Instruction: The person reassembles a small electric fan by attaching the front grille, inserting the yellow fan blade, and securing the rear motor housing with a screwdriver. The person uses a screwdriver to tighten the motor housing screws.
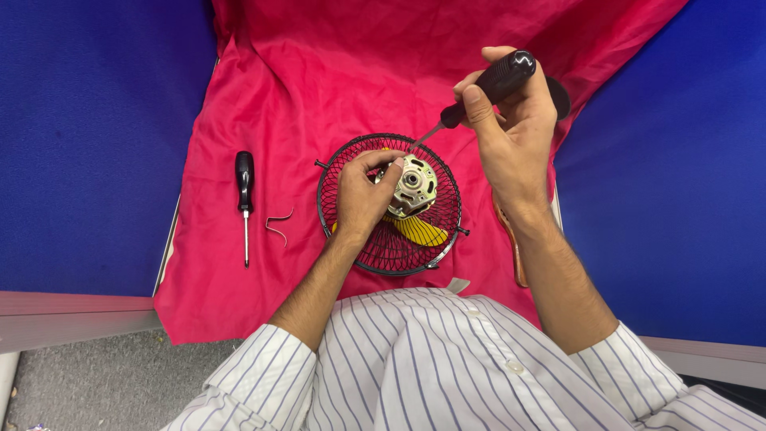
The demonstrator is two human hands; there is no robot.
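A round black wire fan guard (438, 246) lies on a red cloth (263, 96), with a yellow blade (420, 231) beneath it and a metal motor (415, 185) at its middle. My left hand (362, 194) rests on the guard, fingertips pinching at the motor's left edge. My right hand (511, 132) grips a black-handled screwdriver (488, 85), its thin shaft slanting down left so the tip meets the motor's upper left side.
A second black-handled screwdriver (245, 199) lies on the cloth to the left, beside a small bent metal clip (278, 224). A brownish object (511, 239) lies under my right forearm. Blue panels (88, 136) flank the cloth on both sides.
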